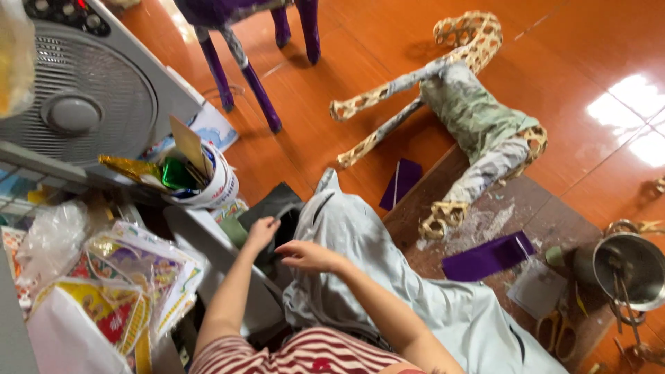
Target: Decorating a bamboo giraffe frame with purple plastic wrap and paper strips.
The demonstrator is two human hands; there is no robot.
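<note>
So far left there's a grey fan and a heap of colourful printed packets in plastic, plus a white tub stuffed with foil and card scraps. Next over, the left hand has its fingers curled onto the edge of a dark sheet that sits just beyond the knee, pinching it as far as I can tell. The right hand is just beside it, fingers loosely together and pointing left toward that same sheet, resting on the grey trousers. Left hand's the nearer one. Right of that: purple paper strips, an unfinished paper animal figure lying on its side, and a metal pot.
</note>
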